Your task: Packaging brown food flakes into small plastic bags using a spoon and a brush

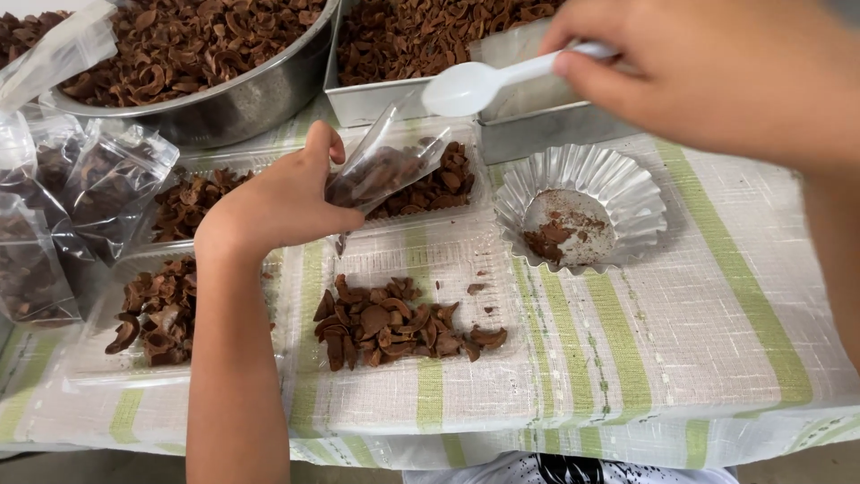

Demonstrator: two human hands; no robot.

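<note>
We hold a small clear bag (390, 161) in our left hand (287, 202), fingers closed on its lower part, its mouth tilted up toward the far edge of the tabletop (717, 305). Our right hand (681, 67) pinches a white plastic spoon (488, 81), fingers closed on the handle, the empty bowl hovering just above the bag's mouth.

To do this well, in our judgement, we keep the mouth spread wide, bring the spoon low over it, and tip slowly so no brown dried pieces (394, 323) spill onto the striped cloth.

The bag sits over a clear tray (470, 211) of pieces near the middle. Another clear tray (421, 269) lies toward the near edge, a third (98, 367) at the near left. Filled clear bags (98, 179) pile at the left edge. A crimped foil cup (618, 184) with crumbs stands right of the middle. A round metal bowl (242, 99) and a rectangular metal pan (537, 125) stand along the far edge. We see no labels.
</note>
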